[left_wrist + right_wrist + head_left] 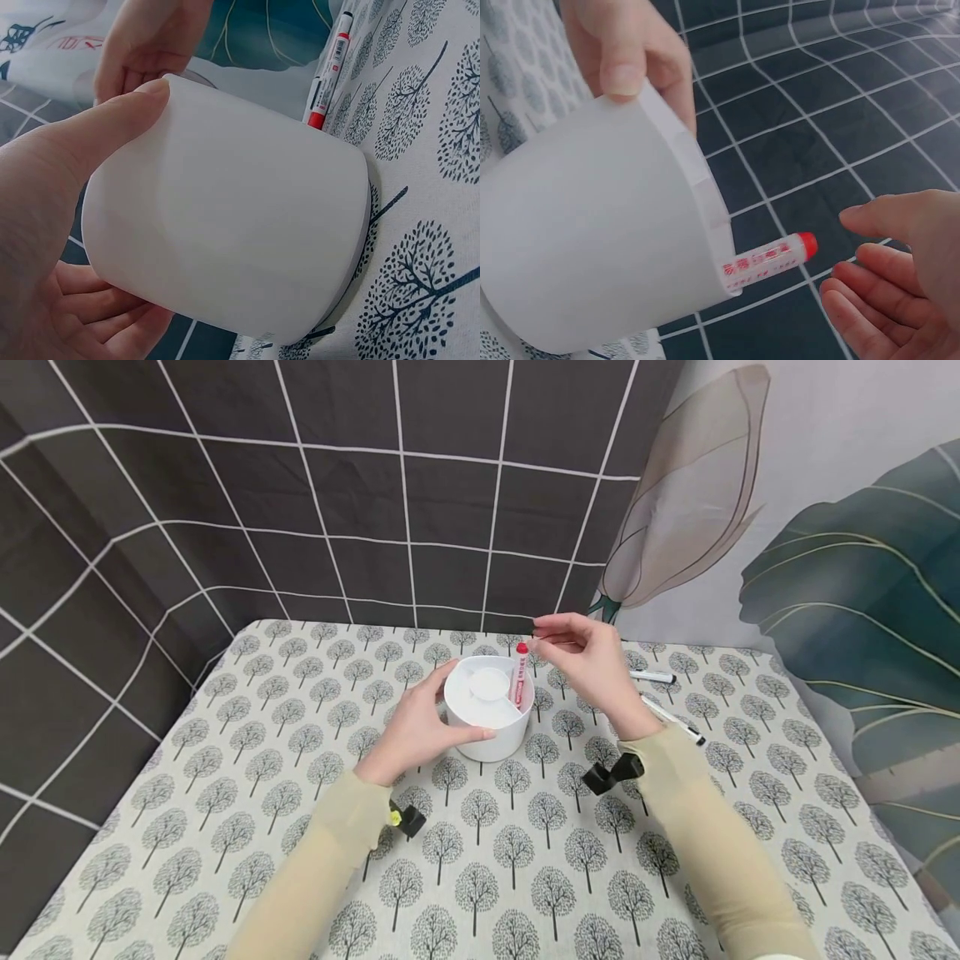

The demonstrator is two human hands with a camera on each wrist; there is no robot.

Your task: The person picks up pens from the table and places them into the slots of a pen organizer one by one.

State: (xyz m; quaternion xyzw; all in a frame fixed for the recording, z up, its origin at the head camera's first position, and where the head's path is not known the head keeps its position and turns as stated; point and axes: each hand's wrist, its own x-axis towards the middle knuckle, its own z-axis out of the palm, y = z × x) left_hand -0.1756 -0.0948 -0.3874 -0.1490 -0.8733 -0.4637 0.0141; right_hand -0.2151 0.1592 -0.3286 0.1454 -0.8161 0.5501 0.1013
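A round white desk organizer point(498, 745) with inner dividers stands on the patterned cloth. My left hand point(427, 718) holds it, thumb at the near rim and fingers round its left side; in the left wrist view its smooth outer wall point(232, 202) fills the middle. One marker point(520, 677) with a red end stands leaning in the right-hand compartment, its lower part hidden. Just beside the red end is my right hand point(588, 662). From the right wrist view, a gap shows between its parted, loosely bent fingers point(885, 277) and the marker point(769, 259).
Two white markers with black ends lie on the cloth to the right, the farther marker point(652, 677) partly behind my right hand and the nearer marker point(678, 722) by the wrist. A dark grid-patterned curtain point(337, 485) hangs behind the table.
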